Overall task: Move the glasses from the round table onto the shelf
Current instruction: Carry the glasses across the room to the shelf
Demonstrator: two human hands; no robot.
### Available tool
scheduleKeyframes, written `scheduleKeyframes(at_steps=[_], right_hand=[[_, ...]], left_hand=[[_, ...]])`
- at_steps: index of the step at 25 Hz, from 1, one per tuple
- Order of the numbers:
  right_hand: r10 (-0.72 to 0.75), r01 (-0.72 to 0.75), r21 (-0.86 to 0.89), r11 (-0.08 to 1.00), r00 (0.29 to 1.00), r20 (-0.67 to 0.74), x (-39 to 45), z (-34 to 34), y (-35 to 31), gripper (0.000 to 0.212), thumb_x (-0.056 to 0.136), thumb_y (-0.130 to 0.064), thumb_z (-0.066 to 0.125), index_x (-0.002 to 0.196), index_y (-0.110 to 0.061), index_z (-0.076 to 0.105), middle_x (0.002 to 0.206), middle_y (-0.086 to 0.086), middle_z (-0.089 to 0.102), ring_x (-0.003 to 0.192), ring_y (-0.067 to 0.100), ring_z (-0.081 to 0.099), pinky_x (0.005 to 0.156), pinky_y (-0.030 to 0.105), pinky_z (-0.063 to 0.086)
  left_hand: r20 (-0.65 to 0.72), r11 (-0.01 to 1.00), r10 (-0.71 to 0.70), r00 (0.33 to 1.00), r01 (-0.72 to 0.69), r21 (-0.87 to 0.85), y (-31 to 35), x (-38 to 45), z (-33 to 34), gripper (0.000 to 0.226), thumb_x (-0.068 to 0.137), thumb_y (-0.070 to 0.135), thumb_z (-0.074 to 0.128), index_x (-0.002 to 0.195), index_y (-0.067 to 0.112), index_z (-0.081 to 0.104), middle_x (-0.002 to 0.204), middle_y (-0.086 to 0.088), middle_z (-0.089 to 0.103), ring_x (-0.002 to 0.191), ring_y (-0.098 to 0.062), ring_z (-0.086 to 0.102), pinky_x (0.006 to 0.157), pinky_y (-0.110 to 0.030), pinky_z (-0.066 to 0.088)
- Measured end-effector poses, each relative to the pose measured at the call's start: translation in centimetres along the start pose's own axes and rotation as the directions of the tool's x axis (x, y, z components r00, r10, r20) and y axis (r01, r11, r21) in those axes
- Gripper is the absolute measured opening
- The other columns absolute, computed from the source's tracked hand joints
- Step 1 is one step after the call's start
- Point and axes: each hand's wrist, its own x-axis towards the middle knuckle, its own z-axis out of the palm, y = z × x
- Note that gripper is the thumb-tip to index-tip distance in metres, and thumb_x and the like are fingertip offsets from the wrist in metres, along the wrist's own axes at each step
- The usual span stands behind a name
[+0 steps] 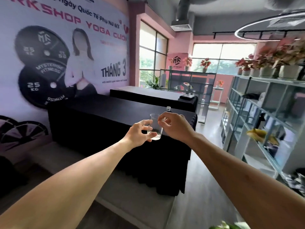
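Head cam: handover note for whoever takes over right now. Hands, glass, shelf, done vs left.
Left hand: gripping the clear glass low on its side, held in the air.
Right hand: fingers pinching at the glass rim; both hands are on it.
Glass: upright, in front of the black-draped table, on nothing.
Shelf: to the right, with open compartments.
Round table: not in view, so remaining glasses can't be counted.
Done: one glass picked up. Left: set it on the shelf.
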Motion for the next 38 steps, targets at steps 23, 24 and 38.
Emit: scheduleKeyframes(at_steps=[23, 24, 38], right_hand=[[-0.375, 0.302, 0.316, 0.899, 0.905, 0.201, 36.4, 34.9, -14.0, 0.011, 0.088, -0.036, 0.062, 0.096, -0.038, 0.070, 0.082, -0.013, 0.069, 0.077, 0.002, 0.064, 0.070, 0.022, 0.053], [-0.383, 0.305, 0.331, 0.893, 0.902, 0.202, 37.7, 36.2, -15.1, 0.011, 0.088, -0.036, 0.062, 0.096, -0.038, 0.070, 0.082, -0.014, 0.069, 0.077, 0.002, 0.064, 0.069, 0.021, 0.052], [-0.600, 0.418, 0.523, 0.743, 0.763, 0.242, 57.2, 56.8, -29.7, 0.010, 0.087, -0.031, 0.065, 0.093, -0.034, 0.072, 0.082, -0.012, 0.071, 0.080, 0.008, 0.066, 0.078, 0.032, 0.057]], left_hand=[[-0.463, 0.965, -0.239, 0.853, 0.261, -0.017, -25.7, 16.0, -33.7, 0.068, 0.080, 0.034, 0.080, 0.140, 0.034, 0.048, 0.123, 0.007, 0.064, 0.076, -0.012, 0.075, 0.074, -0.021, 0.050], [-0.476, 0.964, -0.242, 0.845, 0.267, -0.016, -26.5, 16.5, -35.4, 0.068, 0.079, 0.034, 0.080, 0.140, 0.035, 0.048, 0.123, 0.007, 0.064, 0.075, -0.012, 0.075, 0.074, -0.022, 0.050], [-0.719, 0.932, -0.258, 0.645, 0.361, -0.011, -40.4, 22.8, -58.4, 0.067, 0.077, 0.030, 0.083, 0.136, 0.033, 0.052, 0.121, 0.003, 0.067, 0.071, -0.018, 0.076, 0.063, -0.015, 0.053]])
